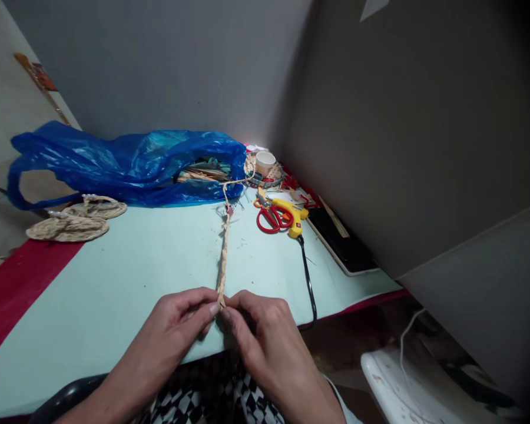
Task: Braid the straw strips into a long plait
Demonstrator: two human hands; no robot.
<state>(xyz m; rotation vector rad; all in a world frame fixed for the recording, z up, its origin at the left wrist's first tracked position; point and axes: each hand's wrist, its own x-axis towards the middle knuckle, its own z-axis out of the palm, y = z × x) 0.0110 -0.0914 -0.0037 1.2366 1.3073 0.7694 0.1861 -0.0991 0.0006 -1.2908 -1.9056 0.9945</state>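
A pale braided straw cord (224, 253) runs from the back of the table toward me, with its near end at my fingertips. My left hand (181, 324) pinches that end between thumb and fingers. From the other side, my right hand (265, 335) closes thumb and forefinger on the same end, the fingertips of both hands almost meeting. Farther up, the cord passes a small reddish clip (229, 209) and bends toward the straw by the bag.
A blue plastic bag (136, 165) holding straw lies at the back. Woven slippers (70, 227) sit at left. Red-handled scissors (274, 219) and a yellow glue gun (295, 221) with a black cable lie right of the cord, near a black tablet-like panel (340, 241). A grey partition (401, 129) stands at right.
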